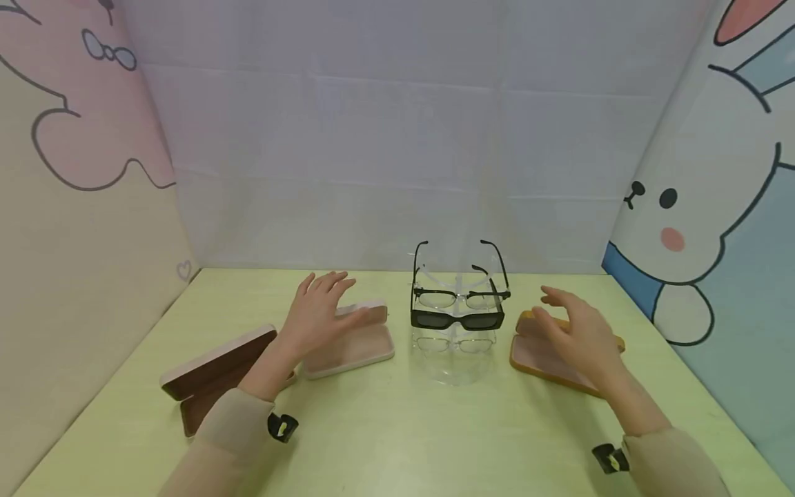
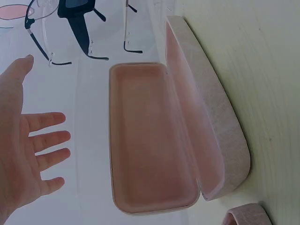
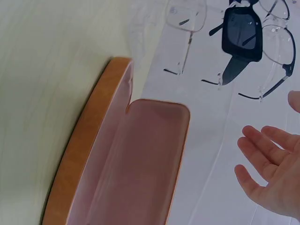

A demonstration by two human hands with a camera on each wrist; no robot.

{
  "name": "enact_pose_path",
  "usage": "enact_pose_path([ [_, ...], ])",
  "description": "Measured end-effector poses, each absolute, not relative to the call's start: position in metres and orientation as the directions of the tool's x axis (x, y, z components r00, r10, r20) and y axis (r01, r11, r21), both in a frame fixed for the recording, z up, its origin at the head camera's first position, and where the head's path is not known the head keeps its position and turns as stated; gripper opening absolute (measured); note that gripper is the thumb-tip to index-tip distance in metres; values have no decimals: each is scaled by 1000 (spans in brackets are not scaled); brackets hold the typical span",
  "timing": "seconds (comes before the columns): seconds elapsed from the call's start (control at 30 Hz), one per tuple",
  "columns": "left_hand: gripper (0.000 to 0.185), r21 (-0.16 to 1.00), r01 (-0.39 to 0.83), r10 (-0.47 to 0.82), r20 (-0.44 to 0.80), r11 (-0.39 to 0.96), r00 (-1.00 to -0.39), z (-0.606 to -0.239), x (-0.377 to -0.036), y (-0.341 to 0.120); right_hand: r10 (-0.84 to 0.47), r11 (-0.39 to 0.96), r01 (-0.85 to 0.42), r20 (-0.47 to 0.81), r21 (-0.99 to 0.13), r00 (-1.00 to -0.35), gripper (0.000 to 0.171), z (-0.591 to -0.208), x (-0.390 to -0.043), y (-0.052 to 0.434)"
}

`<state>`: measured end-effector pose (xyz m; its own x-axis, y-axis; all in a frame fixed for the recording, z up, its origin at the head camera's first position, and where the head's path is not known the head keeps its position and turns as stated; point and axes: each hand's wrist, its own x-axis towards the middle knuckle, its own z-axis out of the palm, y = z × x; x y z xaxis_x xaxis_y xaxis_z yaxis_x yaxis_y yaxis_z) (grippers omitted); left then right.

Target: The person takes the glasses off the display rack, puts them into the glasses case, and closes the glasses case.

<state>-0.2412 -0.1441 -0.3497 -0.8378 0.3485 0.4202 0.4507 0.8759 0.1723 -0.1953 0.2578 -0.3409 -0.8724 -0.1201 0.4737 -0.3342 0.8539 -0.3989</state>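
My left hand (image 1: 319,317) hovers over the open white glasses case (image 1: 354,348), fingers spread and holding nothing. Its pink lining (image 2: 150,136) fills the middle of the left wrist view. My right hand (image 1: 580,338) is raised above an open orange-brown glasses case (image 1: 528,359), fingers apart and nothing in them. Between the hands stands a clear display stand (image 1: 456,373) bearing three pairs of glasses: black half-rimmed glasses (image 1: 509,295) on top, thick black sunglasses (image 1: 457,322) in the middle, and thin clear-framed glasses (image 1: 437,344) below.
A third open case (image 1: 217,366), with a dark brown inside, lies at the left, partly behind my left forearm. All of it stands on a pale yellow-green table (image 1: 397,442). A white backdrop (image 1: 397,138) rises behind, with cartoon-printed panels (image 1: 677,228) on both sides.
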Motion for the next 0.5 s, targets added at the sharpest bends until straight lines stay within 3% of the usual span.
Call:
enact_pose_path([
  [0.17,53,223,468,322,480,855,-816,-347,-241,-136,-62,761,-317,422,-567,-904,45,-334,-196,246],
  [0.5,30,334,535,282,576,776,-768,-339,-241,-108,8,566,-276,340,-777,-940,43,-323,-199,228],
])
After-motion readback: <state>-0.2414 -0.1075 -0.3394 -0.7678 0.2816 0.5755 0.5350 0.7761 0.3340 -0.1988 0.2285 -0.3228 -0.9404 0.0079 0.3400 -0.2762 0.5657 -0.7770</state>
